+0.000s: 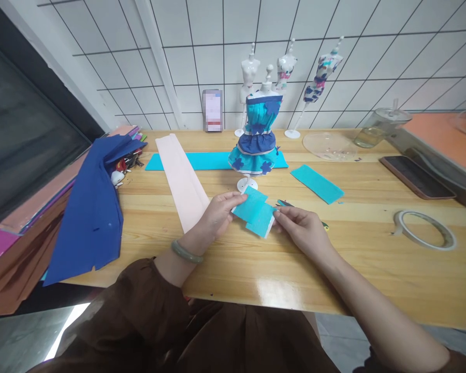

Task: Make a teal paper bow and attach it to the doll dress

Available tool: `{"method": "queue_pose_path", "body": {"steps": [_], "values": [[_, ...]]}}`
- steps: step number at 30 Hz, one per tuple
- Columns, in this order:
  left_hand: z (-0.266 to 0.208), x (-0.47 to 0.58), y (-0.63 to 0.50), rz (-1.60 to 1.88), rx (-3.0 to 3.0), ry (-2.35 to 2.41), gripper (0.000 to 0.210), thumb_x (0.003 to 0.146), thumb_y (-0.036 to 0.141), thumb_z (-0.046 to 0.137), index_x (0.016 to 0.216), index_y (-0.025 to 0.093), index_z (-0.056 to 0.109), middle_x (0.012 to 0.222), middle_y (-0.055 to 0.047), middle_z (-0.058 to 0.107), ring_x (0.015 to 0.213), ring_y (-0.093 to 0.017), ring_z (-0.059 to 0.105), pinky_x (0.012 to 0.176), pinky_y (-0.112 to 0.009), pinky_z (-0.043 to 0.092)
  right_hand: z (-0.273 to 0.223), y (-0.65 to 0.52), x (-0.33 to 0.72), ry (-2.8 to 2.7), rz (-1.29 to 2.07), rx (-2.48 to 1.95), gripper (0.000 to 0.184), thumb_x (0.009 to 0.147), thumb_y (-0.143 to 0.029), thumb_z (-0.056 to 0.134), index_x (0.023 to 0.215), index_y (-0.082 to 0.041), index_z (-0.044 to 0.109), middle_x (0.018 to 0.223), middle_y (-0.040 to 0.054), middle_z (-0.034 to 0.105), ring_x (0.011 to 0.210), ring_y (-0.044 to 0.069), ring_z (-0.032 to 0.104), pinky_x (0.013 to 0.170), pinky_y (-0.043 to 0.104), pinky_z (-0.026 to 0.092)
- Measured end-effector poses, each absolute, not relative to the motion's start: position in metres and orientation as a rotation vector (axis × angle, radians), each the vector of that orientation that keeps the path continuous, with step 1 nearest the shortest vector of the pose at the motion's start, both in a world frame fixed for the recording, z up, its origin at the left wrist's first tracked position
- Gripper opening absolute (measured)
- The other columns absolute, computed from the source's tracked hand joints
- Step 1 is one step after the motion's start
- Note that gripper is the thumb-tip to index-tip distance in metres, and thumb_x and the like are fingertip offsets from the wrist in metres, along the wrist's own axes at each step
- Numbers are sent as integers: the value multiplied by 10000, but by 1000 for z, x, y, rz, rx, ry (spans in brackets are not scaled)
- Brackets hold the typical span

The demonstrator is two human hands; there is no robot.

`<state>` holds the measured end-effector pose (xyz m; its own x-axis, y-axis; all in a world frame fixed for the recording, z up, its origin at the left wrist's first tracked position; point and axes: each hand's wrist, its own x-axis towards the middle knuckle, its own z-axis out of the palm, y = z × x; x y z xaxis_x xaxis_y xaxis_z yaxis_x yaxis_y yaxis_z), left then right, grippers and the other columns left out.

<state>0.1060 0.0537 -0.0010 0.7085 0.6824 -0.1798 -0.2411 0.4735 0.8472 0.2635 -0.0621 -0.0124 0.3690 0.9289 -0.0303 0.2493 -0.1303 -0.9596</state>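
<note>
Between my two hands are turquoise crepe paper pieces [259, 212] with white strips along their outer ends; they overlap in the middle. My left hand [222, 211] pinches the upper left end, thumb on top. At the lower right end, my right hand [301, 224] grips the edge between thumb and fingers. Partly hidden behind my right hand lie scissors [284, 203] on the table. Just beyond the paper stands a small dress form [259, 129] in a turquoise and blue ruffled paper dress.
A turquoise paper strip [317, 184], a pale pink strip [181, 181] and a tape roll [425, 229] lie on the wooden table [373, 269]. Blue paper [89, 207] covers the left side. More small mannequins [322, 75], a phone [417, 177] and a lidded cup [376, 129] are farther back.
</note>
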Motion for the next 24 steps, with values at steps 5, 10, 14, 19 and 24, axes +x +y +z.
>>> {"method": "queue_pose_path", "body": {"steps": [5, 10, 14, 19, 24], "values": [[0, 104, 54, 577, 934, 552, 217, 673, 308, 686, 792, 129, 654, 764, -36, 644, 692, -129, 567, 680, -282, 441, -17, -63, 264, -1311, 526, -1766, 366, 794, -412, 535, 1038, -157, 633, 842, 74, 659, 645, 172, 552, 625, 333, 453], [-1, 104, 51, 544, 980, 540, 268, 667, 325, 692, 848, 132, 655, 812, -53, 652, 721, -138, 583, 668, -279, 445, -7, -64, 259, -1135, 695, -1637, 367, 819, -445, 490, 1033, -179, 624, 875, 65, 647, 664, 160, 554, 615, 303, 446], [-2, 106, 47, 523, 983, 515, 277, 666, 324, 695, 862, 132, 654, 822, -54, 654, 739, -141, 592, 704, -292, 447, -3, -65, 252, -1199, 878, -1525, 306, 802, -445, 521, 905, -180, 633, 777, 35, 622, 670, 155, 544, 617, 282, 435], [-2, 107, 44, 482, 971, 520, 256, 648, 292, 713, 829, 123, 648, 814, -48, 644, 730, -129, 584, 739, -313, 448, -5, -64, 251, -1200, 910, -1497, 250, 763, -427, 577, 754, -178, 588, 702, 10, 567, 632, 133, 502, 580, 258, 411], [-4, 106, 45, 415, 1044, 551, 267, 646, 298, 713, 839, 133, 632, 817, -42, 634, 719, -126, 581, 706, -299, 452, -3, -65, 254, -1164, 893, -1534, 256, 769, -438, 560, 737, -184, 564, 630, -14, 546, 533, 109, 459, 502, 240, 362]]}}
